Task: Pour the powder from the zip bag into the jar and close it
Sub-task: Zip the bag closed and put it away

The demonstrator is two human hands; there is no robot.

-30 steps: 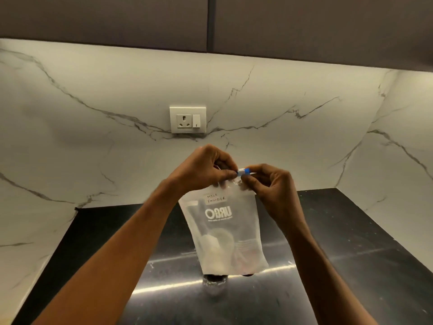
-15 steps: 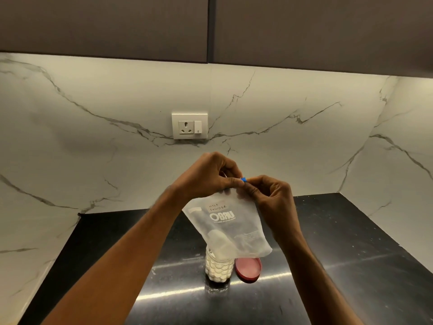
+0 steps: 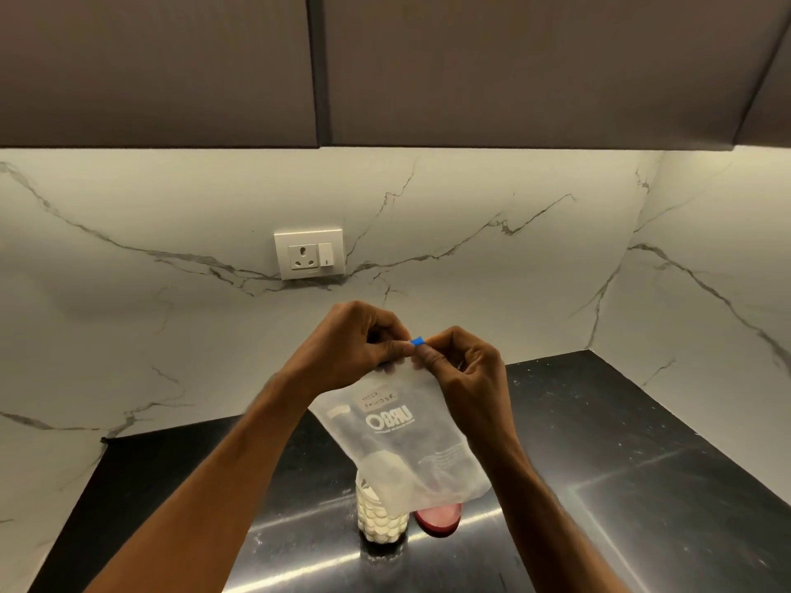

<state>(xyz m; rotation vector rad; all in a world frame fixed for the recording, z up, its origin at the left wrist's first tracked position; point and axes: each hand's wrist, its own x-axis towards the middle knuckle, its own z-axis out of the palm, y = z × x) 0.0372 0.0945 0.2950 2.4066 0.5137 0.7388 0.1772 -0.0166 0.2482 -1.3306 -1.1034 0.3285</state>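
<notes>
A frosted zip bag (image 3: 402, 438) with a handwritten label hangs in the air, tilted, above the black counter. My left hand (image 3: 351, 344) pinches its top edge at the left. My right hand (image 3: 462, 365) pinches the top edge at the right, next to the blue zip slider (image 3: 417, 340). Below the bag stands a dimpled glass jar (image 3: 381, 522) holding white powder, with no lid on; its mouth is hidden behind the bag's lower corner. A red lid (image 3: 438, 520) lies on the counter just right of the jar, partly covered by the bag.
The glossy black counter (image 3: 620, 485) runs back into a corner of white marble walls. A white socket plate (image 3: 309, 253) sits on the back wall. Dark cabinets (image 3: 471, 66) hang overhead.
The bag has been lifted and tilted, uncovering the jar and the red lid beneath it. Both hands stay pinched at the bag's top by the slider. The view has tipped upward.
</notes>
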